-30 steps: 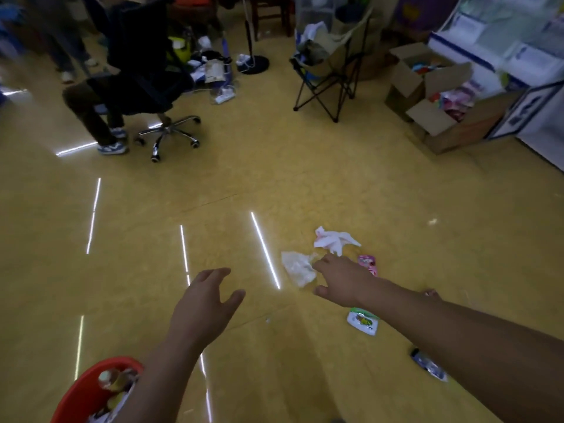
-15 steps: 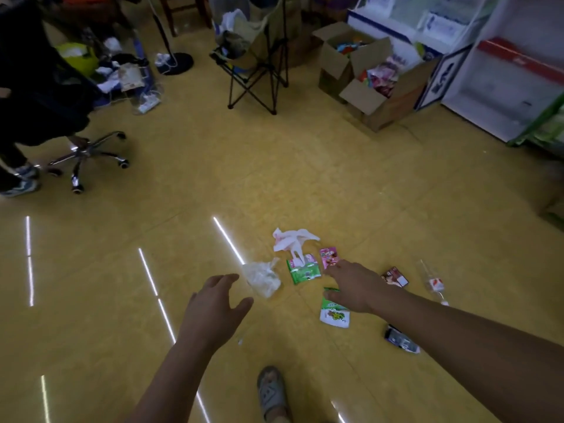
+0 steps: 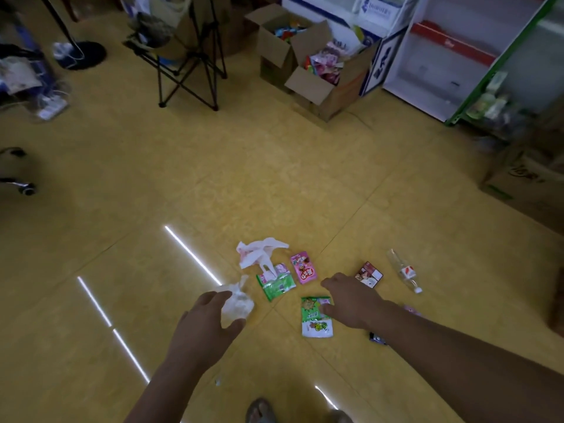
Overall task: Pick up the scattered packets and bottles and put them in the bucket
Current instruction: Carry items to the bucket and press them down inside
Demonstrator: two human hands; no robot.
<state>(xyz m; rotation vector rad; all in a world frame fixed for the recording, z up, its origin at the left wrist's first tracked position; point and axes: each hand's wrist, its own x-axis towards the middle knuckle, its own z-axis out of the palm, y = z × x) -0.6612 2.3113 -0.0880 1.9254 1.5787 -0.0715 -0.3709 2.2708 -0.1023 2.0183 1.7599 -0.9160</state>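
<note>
Yellow flooring [image 3: 213, 184] with bright strip reflections fills the view; a folding chair [image 3: 189, 56], two open cardboard boxes [image 3: 308, 56] of packets and white shelving [image 3: 442, 62] line the far edge, all dim and soft. Blue writing on a sign above the boxes is too blurred to read.

Scattered litter lies in a loose cluster on the floor. A white plastic bag [image 3: 259, 253] lies farthest, with a green packet [image 3: 276, 283] touching its near end and a pink packet [image 3: 303, 268] just beside that; the pink one carries yellow characters that cannot be read. A green-and-white packet [image 3: 316, 319] lies nearer, its printing illegible. A dark red packet [image 3: 369, 274] lies to the right, and a clear bottle [image 3: 404, 271] with a red-and-white label lies on its side beyond it. A dark wrapper [image 3: 377, 338] and a pale pink scrap [image 3: 412, 309] are largely hidden by the right forearm. No bucket is in view.

Left hand [image 3: 207, 328] reaches forward, palm down, fingers curved and apart around a crumpled clear bag [image 3: 236, 303]; whether it grips or merely touches cannot be told. Right hand [image 3: 351, 302] stretches out with fingers spread, thumb tip at the upper edge of the green-and-white packet, holding nothing. A sandalled foot [image 3: 261, 410] is cut off at the bottom edge.
</note>
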